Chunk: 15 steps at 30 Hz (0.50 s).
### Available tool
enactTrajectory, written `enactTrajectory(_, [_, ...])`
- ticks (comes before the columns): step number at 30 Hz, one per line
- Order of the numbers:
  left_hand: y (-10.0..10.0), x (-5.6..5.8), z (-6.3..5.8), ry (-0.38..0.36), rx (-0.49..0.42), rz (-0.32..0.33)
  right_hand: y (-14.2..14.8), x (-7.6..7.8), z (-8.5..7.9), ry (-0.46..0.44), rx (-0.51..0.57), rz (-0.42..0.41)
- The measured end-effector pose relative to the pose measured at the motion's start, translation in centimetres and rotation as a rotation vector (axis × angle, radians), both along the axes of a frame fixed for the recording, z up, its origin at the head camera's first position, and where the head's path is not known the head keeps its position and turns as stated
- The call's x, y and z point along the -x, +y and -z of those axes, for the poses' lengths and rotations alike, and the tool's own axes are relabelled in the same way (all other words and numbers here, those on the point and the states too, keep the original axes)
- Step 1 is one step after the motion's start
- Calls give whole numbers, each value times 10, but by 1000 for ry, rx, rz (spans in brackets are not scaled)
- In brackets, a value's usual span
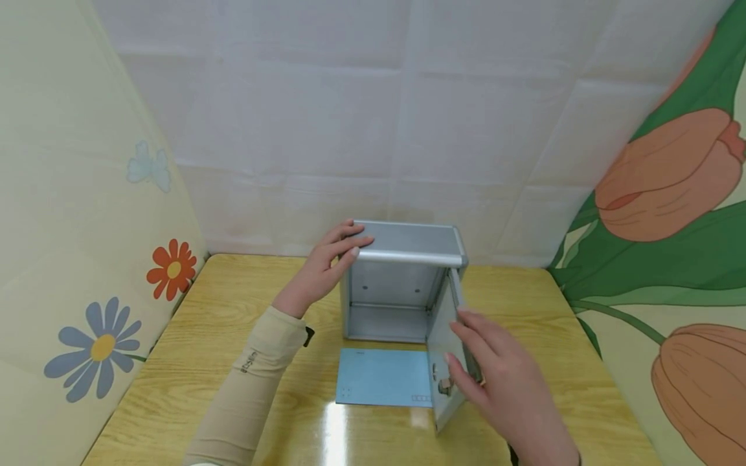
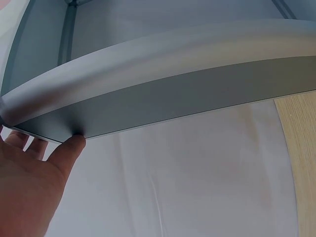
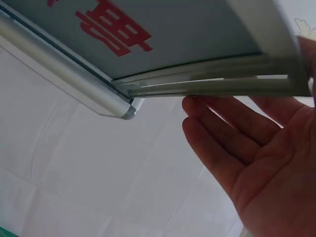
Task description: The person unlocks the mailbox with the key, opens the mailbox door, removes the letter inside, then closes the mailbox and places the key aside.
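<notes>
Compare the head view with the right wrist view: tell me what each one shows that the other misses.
Only the head view shows the left hand on the box, the blue sheet on the table and the lock inside the door.
Only the right wrist view shows red lettering on the door's outer face.
Both show the right hand at the open door, and part of the box.

From afar I'm seeing a light-blue sheet lying on the wood-grain table, a creased white backdrop hanging behind, a cream panel with flowers and a butterfly standing left, and large tulips covering the right-hand panel
</notes>
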<state>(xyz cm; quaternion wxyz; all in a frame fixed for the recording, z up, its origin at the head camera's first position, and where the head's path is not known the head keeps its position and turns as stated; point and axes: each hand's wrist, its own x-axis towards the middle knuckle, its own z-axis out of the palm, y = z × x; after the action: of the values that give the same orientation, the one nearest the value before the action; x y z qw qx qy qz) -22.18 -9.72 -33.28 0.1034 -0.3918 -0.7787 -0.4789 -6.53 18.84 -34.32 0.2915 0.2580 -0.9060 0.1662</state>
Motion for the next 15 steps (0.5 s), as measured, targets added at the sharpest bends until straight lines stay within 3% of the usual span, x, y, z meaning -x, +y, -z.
enactTrajectory(5, [0,0,1,-9,5,-1,-6,0,4,-42,-10,-62])
enactTrajectory(11, [0,0,0,0,7,2,-17,6,10,16,18,-155])
enactTrajectory(15, [0,0,0,2,8,1,-26,13,16,61,29,-169])
